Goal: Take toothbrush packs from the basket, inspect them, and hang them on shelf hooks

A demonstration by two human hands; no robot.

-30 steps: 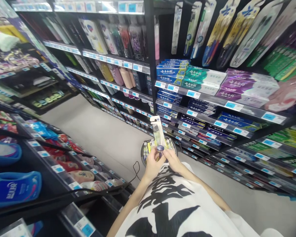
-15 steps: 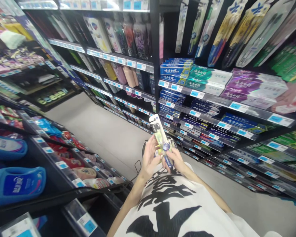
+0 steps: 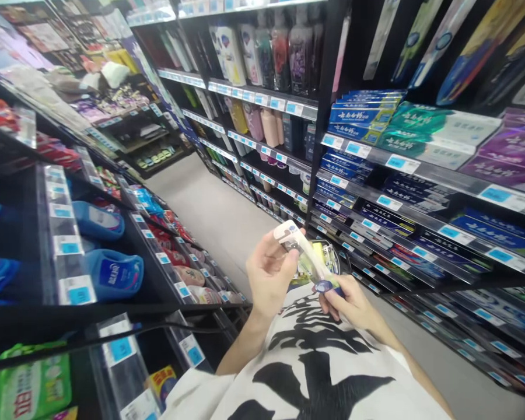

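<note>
A packaged toothbrush (image 3: 308, 255), in a clear and white blister pack with a blue lower end, slants across in front of my body. My left hand (image 3: 269, 277) grips its white top end, the thumb lying over the pack's face. Around the blue lower end, my right hand (image 3: 347, 300) is closed, thumb on the front. Just behind the pack is a basket (image 3: 339, 265) with yellow-green packaged goods in it; my hands and the pack hide part of it.
On the right, shelves carry blue toothpaste boxes (image 3: 354, 119), green boxes (image 3: 420, 131) and purple boxes (image 3: 511, 146), with hanging toothbrush packs (image 3: 440, 44) above. Pump bottles (image 3: 280, 55) stand further back. Blue detergent bottles (image 3: 116, 274) line the left shelf. A grey floor aisle (image 3: 201, 195) runs between.
My left hand has moved up onto the top end of the toothbrush pack. The pack now tilts more and sits further right in view. The camera view has swung to the left.
</note>
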